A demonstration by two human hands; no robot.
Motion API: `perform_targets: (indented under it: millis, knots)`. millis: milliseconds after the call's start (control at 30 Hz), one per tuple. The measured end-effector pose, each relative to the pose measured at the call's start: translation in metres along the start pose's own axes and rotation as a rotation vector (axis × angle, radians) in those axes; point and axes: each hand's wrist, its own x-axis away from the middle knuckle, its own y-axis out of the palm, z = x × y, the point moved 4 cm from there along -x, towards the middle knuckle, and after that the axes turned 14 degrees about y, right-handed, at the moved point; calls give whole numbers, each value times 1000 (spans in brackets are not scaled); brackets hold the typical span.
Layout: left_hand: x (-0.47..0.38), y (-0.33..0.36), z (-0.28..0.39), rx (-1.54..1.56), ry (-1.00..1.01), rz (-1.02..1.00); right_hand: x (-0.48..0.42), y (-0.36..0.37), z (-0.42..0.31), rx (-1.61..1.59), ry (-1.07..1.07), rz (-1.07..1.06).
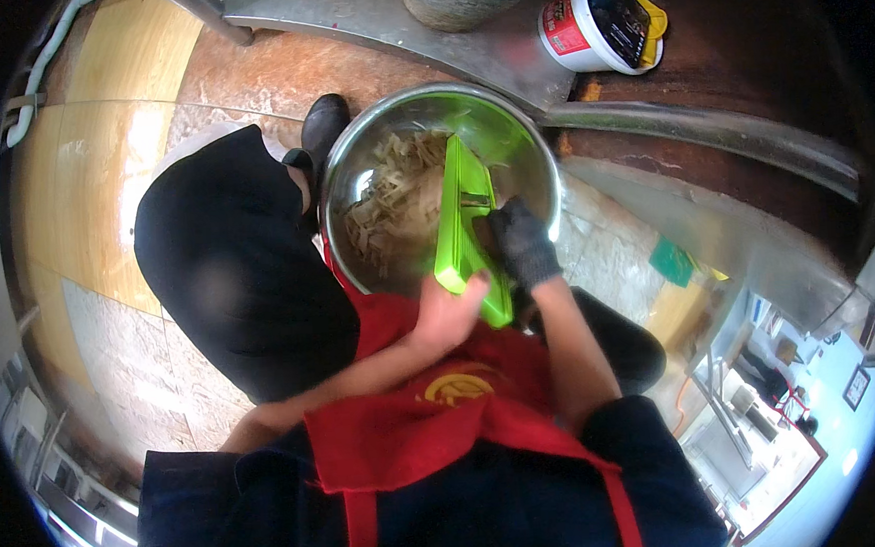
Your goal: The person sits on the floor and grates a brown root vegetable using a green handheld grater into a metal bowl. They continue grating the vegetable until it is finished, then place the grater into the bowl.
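A green plastic mandoline slicer [465, 227] stands tilted over a large stainless steel bowl [434, 93]. My bare left hand [451, 306] grips its lower end. My right hand [522, 242], in a dark grey knit glove, is bent against the slicer's face just below the blade; a dark, rounded item seems to be under the fingers, but I cannot tell what it is. Pale, thin shredded vegetable [395, 189] lies in the bowl, mostly on its left side.
A metal shelf [362, 22] runs beyond the bowl, with a grey rounded object [466, 1] on it. A white tub [569, 32] holds a blue glove and a yellow item. A black boot [325, 126] stands left of the bowl. A green item [671, 261] lies on the right.
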Motion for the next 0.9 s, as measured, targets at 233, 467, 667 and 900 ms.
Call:
perform_targets:
  millis: [233, 467, 667, 900]
  knots:
    - [2, -2, -2, 109, 31, -5, -95, 70, 35, 230, -151, 28]
    - [-6, -2, 9, -31, 76, -19, -163, 73, 9, 360, -73, -80]
    - [-6, 4, -1, -24, 88, -36, -130, 27, 34, 274, -533, 314]
    - [5, -3, -6, 80, -72, -51, 54, -31, -36, -55, -116, -38]
